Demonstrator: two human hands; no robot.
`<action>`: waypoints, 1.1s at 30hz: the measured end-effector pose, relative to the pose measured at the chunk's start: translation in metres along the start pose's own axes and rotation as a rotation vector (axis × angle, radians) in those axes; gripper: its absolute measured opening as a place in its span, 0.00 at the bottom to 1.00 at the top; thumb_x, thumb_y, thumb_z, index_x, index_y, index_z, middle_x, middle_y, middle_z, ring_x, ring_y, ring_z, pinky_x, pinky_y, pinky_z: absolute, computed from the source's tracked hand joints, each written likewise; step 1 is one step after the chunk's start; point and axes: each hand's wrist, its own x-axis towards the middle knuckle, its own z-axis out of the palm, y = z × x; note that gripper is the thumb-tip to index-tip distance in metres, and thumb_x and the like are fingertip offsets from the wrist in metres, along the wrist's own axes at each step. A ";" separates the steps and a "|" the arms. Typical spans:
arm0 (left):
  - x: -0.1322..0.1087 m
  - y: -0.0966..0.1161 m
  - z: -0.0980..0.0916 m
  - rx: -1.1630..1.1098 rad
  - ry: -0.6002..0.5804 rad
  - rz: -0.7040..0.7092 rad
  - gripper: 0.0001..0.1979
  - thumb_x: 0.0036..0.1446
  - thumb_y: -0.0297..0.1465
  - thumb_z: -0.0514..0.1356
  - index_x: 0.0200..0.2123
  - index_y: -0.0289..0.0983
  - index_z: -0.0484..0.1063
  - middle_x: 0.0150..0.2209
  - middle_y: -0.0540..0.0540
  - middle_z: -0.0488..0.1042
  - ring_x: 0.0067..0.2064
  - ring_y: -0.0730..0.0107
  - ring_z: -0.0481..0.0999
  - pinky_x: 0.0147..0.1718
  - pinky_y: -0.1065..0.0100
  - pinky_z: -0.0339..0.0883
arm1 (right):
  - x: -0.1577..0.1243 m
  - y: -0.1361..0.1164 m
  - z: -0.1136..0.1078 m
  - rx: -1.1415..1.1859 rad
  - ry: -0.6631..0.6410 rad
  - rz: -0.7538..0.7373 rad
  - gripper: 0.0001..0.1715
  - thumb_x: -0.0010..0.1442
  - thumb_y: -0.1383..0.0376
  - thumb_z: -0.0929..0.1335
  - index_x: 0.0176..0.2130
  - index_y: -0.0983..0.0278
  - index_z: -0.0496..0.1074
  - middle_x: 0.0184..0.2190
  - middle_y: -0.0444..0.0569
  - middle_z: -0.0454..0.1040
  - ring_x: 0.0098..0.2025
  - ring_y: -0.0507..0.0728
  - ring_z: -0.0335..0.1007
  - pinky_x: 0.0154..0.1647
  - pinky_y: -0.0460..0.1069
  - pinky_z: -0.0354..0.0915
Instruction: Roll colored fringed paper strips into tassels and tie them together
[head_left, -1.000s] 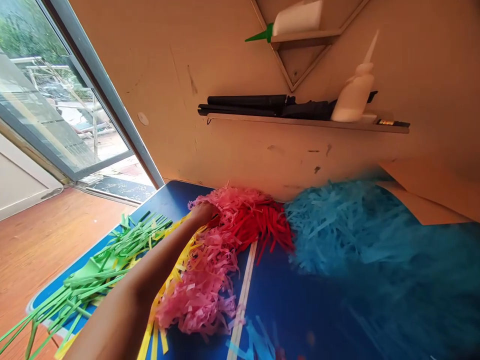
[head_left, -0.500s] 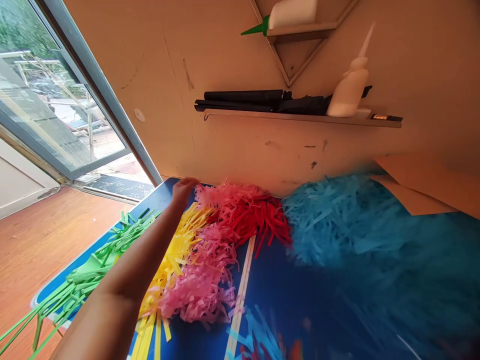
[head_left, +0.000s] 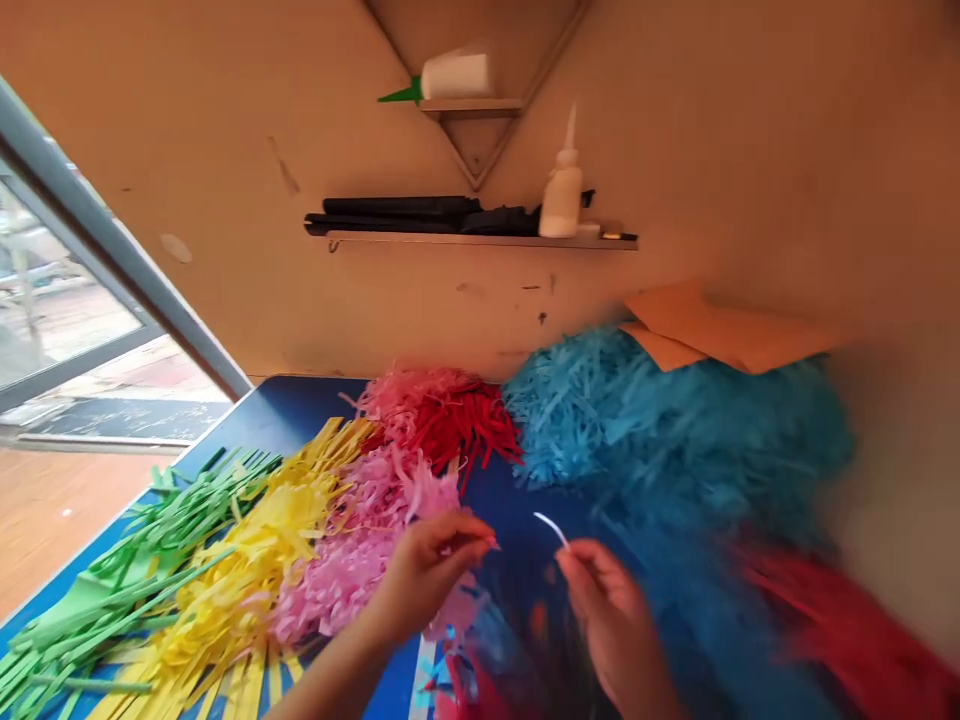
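My left hand [head_left: 435, 565] is closed in a pinch in front of the pink shredded paper [head_left: 341, 580]. A small pink paper strip [head_left: 493, 544] shows at its fingertips. To its right, my right hand [head_left: 611, 610] pinches a thin white strip [head_left: 552, 527] between thumb and finger, its free end curving up to the left. The two hands are apart, above the blue table [head_left: 517, 510]. Below and between them lies a blurred mix of blue and red paper strips [head_left: 461, 680].
Green strips [head_left: 127, 590], yellow strips [head_left: 255, 540], coral-pink shreds [head_left: 405, 395] and red shreds [head_left: 469, 420] lie left and behind. A large blue paper heap [head_left: 675, 420] carries orange sheets [head_left: 720, 330]. A wall shelf [head_left: 420, 238] holds a white bottle [head_left: 562, 200].
My left hand has come back from the coral-pink shreds at the rear to the front middle. My right hand has entered view with the white strip. The view has turned right.
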 end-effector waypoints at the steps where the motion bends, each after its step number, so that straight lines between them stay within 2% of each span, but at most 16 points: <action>1: -0.003 -0.001 0.012 -0.057 -0.004 -0.049 0.11 0.59 0.39 0.61 0.35 0.37 0.77 0.30 0.45 0.79 0.31 0.68 0.77 0.30 0.71 0.69 | 0.002 -0.003 0.010 0.005 -0.044 0.010 0.20 0.56 0.48 0.71 0.34 0.63 0.75 0.20 0.40 0.63 0.20 0.50 0.54 0.19 0.45 0.54; 4: -0.004 -0.005 0.032 -0.051 0.003 -0.048 0.10 0.56 0.38 0.63 0.32 0.37 0.77 0.30 0.46 0.78 0.31 0.68 0.76 0.32 0.70 0.69 | 0.008 -0.010 0.030 -0.030 -0.166 0.012 0.19 0.53 0.51 0.72 0.35 0.64 0.75 0.19 0.38 0.60 0.22 0.50 0.54 0.23 0.44 0.55; 6: -0.001 -0.009 0.036 0.004 -0.003 -0.006 0.08 0.56 0.36 0.63 0.31 0.37 0.76 0.30 0.46 0.79 0.33 0.68 0.77 0.34 0.70 0.68 | 0.011 -0.010 0.033 -0.071 -0.175 -0.014 0.16 0.54 0.53 0.71 0.32 0.64 0.75 0.20 0.39 0.64 0.24 0.51 0.57 0.26 0.45 0.57; 10: -0.001 -0.019 0.032 0.040 -0.056 -0.032 0.09 0.55 0.35 0.63 0.39 0.38 0.73 0.33 0.48 0.79 0.34 0.69 0.77 0.35 0.70 0.69 | 0.015 -0.003 0.023 -0.101 -0.146 -0.028 0.20 0.58 0.51 0.69 0.27 0.65 0.73 0.22 0.43 0.68 0.25 0.52 0.59 0.27 0.46 0.58; 15: -0.008 -0.031 0.033 0.029 -0.070 -0.134 0.13 0.55 0.36 0.63 0.43 0.39 0.70 0.30 0.49 0.79 0.33 0.68 0.78 0.36 0.68 0.69 | 0.012 0.011 0.015 -0.057 -0.183 0.037 0.21 0.55 0.51 0.71 0.37 0.65 0.76 0.19 0.37 0.59 0.22 0.50 0.52 0.23 0.45 0.53; 17: -0.011 -0.033 0.038 0.018 -0.071 -0.140 0.17 0.54 0.35 0.63 0.47 0.40 0.68 0.30 0.50 0.79 0.34 0.68 0.79 0.37 0.67 0.70 | 0.009 0.012 0.020 -0.085 -0.229 0.052 0.17 0.53 0.54 0.72 0.35 0.65 0.76 0.18 0.36 0.57 0.22 0.49 0.51 0.23 0.44 0.52; 21: -0.017 -0.034 0.045 0.014 -0.096 -0.102 0.19 0.56 0.34 0.62 0.51 0.40 0.66 0.32 0.51 0.80 0.34 0.69 0.79 0.39 0.67 0.69 | 0.004 0.008 0.027 -0.167 -0.271 -0.015 0.13 0.56 0.58 0.70 0.27 0.64 0.76 0.21 0.43 0.68 0.26 0.52 0.59 0.26 0.46 0.57; 24: -0.018 -0.035 0.039 -0.021 -0.128 -0.055 0.25 0.55 0.38 0.64 0.55 0.40 0.65 0.37 0.46 0.81 0.39 0.65 0.80 0.42 0.65 0.70 | 0.003 0.000 0.014 -0.094 -0.194 -0.014 0.14 0.56 0.56 0.71 0.28 0.64 0.76 0.22 0.44 0.70 0.25 0.51 0.60 0.26 0.45 0.59; 25: -0.017 -0.037 0.036 -0.062 -0.114 -0.046 0.25 0.58 0.40 0.61 0.57 0.39 0.65 0.39 0.44 0.81 0.41 0.63 0.80 0.43 0.64 0.70 | 0.004 -0.004 0.006 -0.013 -0.121 -0.015 0.14 0.55 0.55 0.72 0.28 0.64 0.75 0.21 0.43 0.69 0.24 0.51 0.59 0.25 0.45 0.58; 27: -0.014 -0.040 0.029 -0.131 -0.053 -0.056 0.23 0.65 0.44 0.50 0.57 0.38 0.66 0.43 0.41 0.80 0.45 0.61 0.79 0.46 0.61 0.70 | 0.004 -0.012 -0.014 0.210 0.043 -0.027 0.15 0.54 0.55 0.74 0.27 0.63 0.73 0.18 0.39 0.63 0.20 0.48 0.53 0.21 0.43 0.54; 29: -0.009 -0.043 0.028 -0.098 -0.013 -0.087 0.23 0.67 0.44 0.46 0.51 0.37 0.71 0.41 0.42 0.81 0.44 0.60 0.79 0.45 0.61 0.72 | 0.005 -0.019 -0.030 0.391 0.132 -0.041 0.15 0.52 0.56 0.75 0.26 0.62 0.71 0.16 0.36 0.57 0.18 0.46 0.47 0.18 0.42 0.50; 33: -0.005 -0.042 0.048 0.062 0.048 -0.111 0.16 0.63 0.43 0.58 0.43 0.38 0.76 0.43 0.46 0.79 0.41 0.63 0.78 0.41 0.63 0.74 | 0.003 -0.025 -0.037 0.462 0.134 -0.037 0.16 0.50 0.57 0.77 0.25 0.62 0.71 0.16 0.35 0.53 0.17 0.45 0.45 0.18 0.41 0.48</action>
